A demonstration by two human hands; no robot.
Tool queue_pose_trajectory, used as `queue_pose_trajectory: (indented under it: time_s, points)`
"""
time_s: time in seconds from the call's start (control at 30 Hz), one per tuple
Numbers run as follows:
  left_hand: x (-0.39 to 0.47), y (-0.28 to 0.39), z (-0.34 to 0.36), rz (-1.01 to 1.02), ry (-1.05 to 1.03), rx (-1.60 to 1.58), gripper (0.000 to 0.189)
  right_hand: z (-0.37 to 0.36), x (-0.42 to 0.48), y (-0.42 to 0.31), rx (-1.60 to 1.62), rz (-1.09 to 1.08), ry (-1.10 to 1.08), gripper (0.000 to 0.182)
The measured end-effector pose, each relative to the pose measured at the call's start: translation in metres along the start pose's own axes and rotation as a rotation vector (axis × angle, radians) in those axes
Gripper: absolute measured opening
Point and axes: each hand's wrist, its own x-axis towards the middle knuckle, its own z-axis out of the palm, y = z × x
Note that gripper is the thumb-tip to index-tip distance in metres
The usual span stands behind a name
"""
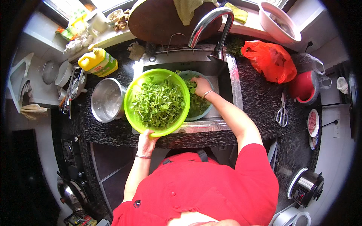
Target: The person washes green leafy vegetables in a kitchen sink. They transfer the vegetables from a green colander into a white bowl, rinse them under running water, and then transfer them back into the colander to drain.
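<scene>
My left hand [147, 143] grips the near rim of a lime-green plastic colander [128, 113]. Leafy greens with thin pale stems [161, 103] fill the colander, which sits over the left part of the sink. In the sink, partly covered by the colander, is a pale blue basin [210, 108] holding more greens [198, 103] in what looks like water. My right hand [201, 86] reaches into the basin's far side, its fingers bent around some greens. The fingertips are partly hidden.
A chrome faucet [226, 28] arches behind the sink. On the left stand a steel pot [107, 100] and a yellow jug [97, 62]. To the right lie a red plastic bag [270, 60], kitchen scissors [282, 111] and a small plate of raw meat [312, 123].
</scene>
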Motion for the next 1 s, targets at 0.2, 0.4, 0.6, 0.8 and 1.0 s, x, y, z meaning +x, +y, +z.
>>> queue_pose_trajectory:
  time_s: [0.2,0.4,0.6,0.8,1.0]
  points:
    - [0.006,-0.002,-0.003,0.01,-0.013,0.02,0.022,-0.044,-0.002,-0.008,-0.04,-0.016,0.123,0.048]
    - [0.009,-0.006,0.0,0.033,0.0,0.012,0.017,-0.119,-0.023,-0.063,-0.057,-0.122,0.113,0.049]
    - [0.005,-0.004,0.015,0.042,0.053,0.007,0.009,-0.161,-0.044,-0.139,0.003,-0.434,0.044,0.046]
    - [0.011,-0.008,0.01,0.053,0.009,-0.02,0.007,-0.107,-0.05,-0.197,-0.126,-0.577,0.007,0.044]
    - [0.011,-0.006,0.015,0.048,-0.009,-0.026,0.016,0.012,-0.064,-0.185,-0.414,-0.529,-0.162,0.072]
